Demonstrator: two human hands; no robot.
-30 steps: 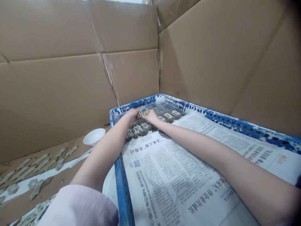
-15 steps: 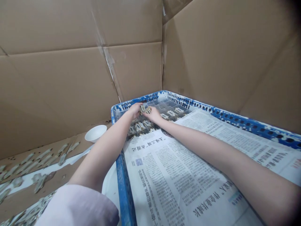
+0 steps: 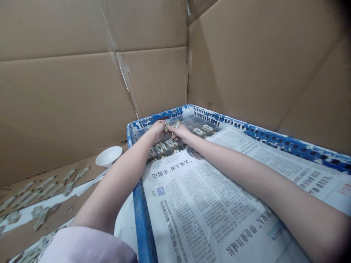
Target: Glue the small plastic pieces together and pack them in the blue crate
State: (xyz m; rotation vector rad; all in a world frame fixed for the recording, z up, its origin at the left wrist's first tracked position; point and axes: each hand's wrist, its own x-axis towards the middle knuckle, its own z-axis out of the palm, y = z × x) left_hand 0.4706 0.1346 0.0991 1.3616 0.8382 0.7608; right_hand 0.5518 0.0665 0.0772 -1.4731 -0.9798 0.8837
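My left hand [image 3: 158, 128] and my right hand [image 3: 181, 133] meet over the far end of a blue plastic crate [image 3: 145, 223]. Small gold-and-white ornate pieces [image 3: 175, 126] are gripped between the fingers of both hands; their exact kind is too small to make out. Below the hands lies a clear divided tray [image 3: 189, 122], with similar ornate pieces [image 3: 160, 148] set in rows in its compartments. Part of the tray is hidden by my hands and by the newspaper [image 3: 203, 197] lying over the near part of the crate.
Left of the crate a white bowl [image 3: 109, 156] stands on cardboard. Many long, pale pieces [image 3: 41, 217] are spread over the cardboard [image 3: 16, 233] further left. Tall cardboard walls [image 3: 153, 76] close off the back and the right side.
My right hand has turned and its fingers have moved across towards the left hand, shifting the ornate pieces between them. The whole view has slid slightly.
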